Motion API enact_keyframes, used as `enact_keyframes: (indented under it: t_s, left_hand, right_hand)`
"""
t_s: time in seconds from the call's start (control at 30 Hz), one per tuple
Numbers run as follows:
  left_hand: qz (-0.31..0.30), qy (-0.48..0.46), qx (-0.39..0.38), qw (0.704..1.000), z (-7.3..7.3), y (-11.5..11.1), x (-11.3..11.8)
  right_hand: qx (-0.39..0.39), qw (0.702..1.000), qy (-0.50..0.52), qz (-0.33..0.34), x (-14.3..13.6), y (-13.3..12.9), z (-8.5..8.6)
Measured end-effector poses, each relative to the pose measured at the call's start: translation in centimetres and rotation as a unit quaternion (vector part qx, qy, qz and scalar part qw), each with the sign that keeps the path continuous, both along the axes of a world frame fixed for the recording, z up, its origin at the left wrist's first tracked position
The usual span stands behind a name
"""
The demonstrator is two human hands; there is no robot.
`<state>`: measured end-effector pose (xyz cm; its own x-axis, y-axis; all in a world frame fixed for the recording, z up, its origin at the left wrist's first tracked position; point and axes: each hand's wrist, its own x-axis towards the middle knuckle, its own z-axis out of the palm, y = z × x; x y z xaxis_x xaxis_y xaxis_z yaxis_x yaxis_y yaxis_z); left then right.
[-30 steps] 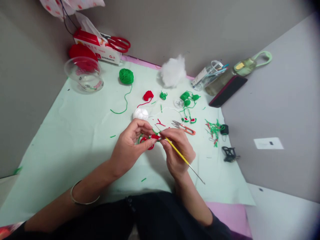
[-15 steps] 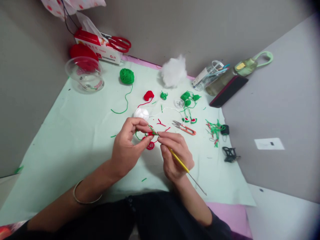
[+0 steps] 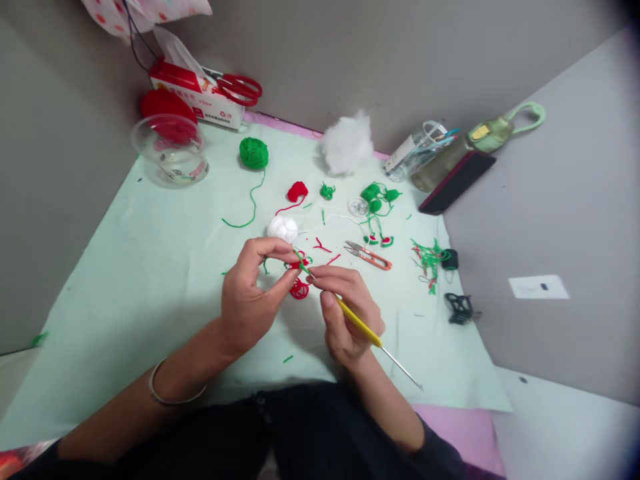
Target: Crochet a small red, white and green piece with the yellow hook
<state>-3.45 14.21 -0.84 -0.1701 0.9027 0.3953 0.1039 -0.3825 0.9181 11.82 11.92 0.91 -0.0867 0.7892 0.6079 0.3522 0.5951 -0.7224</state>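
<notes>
My left hand (image 3: pixel 253 293) pinches a small green crochet piece (image 3: pixel 303 263) between thumb and fingertips, over the middle of the table. A crochet hook (image 3: pixel 361 321) with a yellow grip is held like a pen in my right hand (image 3: pixel 350 310). Its front tip meets the green piece, while the bare metal end points down to the right. Beneath the fingertips are red crochet work, partly hidden, and a coil of red yarn (image 3: pixel 299 289). Just beyond my left fingers sits a white yarn ball (image 3: pixel 283 229).
Thread snips (image 3: pixel 369 255) lie right of my hands, below small crocheted watermelon slices (image 3: pixel 387 241). Farther back are a green yarn ball (image 3: pixel 254 153), white stuffing (image 3: pixel 347 143) and green crocheted pieces (image 3: pixel 375 195). Plastic tubs (image 3: pixel 170 150), a tissue box (image 3: pixel 220 110) and a bottle (image 3: pixel 493 133) stand near the walls.
My right hand and the hook have shifted slightly, the hook's free end now reaching farther down and right. My left hand moved a little left, still pinching the green piece.
</notes>
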Motion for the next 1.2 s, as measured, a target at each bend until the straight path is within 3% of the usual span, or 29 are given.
enact_keyframes:
  t_s: [0.57, 0.83, 1.0, 1.1, 1.2]
  left_hand:
    - [0.006, 0.054, 0.003, 0.999, 0.2, 0.1, -0.1]
    - [-0.004, 0.183, 0.116, 0.976, -0.2, 0.9, -0.9]
    - [-0.012, 0.212, 0.167, 0.963, -0.9, 1.4, -0.9]
    - [-0.004, 0.191, 0.148, 0.971, -0.7, 1.2, -0.6]
    - [-0.002, 0.128, 0.051, 0.99, -0.5, 0.7, -0.3]
  right_hand:
    - [-0.071, 0.996, 0.046, 0.005, 0.2, 0.4, 0.6]
    - [-0.123, 0.988, 0.094, 0.01, 0.4, 0.6, 0.4]
    - [-0.125, 0.989, 0.078, -0.003, 0.1, 0.4, 0.3]
    - [-0.146, 0.984, 0.105, -0.002, 0.1, 0.6, 0.2]
    - [-0.209, 0.959, 0.188, 0.022, 0.1, 1.1, 0.0]
